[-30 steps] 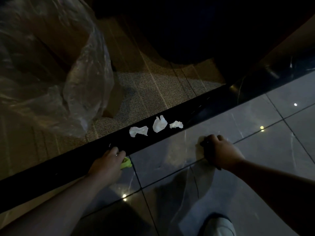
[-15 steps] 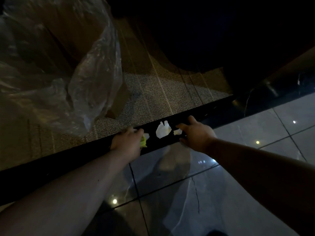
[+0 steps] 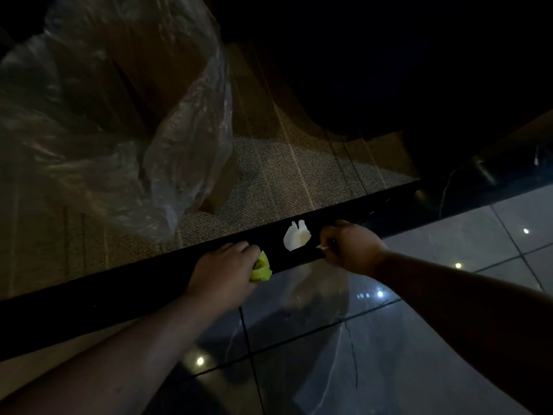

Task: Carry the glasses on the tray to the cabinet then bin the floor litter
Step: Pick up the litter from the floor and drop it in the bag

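The room is dim. One crumpled white paper scrap lies on the black floor strip between my hands. My left hand rests on the strip, closed around a yellow-green crumpled scrap; the white scrap that lay there is hidden under it. My right hand is pinched shut on a small white scrap, of which only a tip shows. A bin lined with a clear plastic bag stands at the upper left on the carpet. No glasses, tray or cabinet are in view.
Woven carpet lies beyond the black strip. Glossy grey tiles with light reflections cover the floor on my side. A dark rounded piece of furniture fills the upper right, with a thin cable near its foot.
Both hands moved from the tiles up onto the black strip. The left and right white scraps are now covered or gripped by my hands; only the middle one still lies free.
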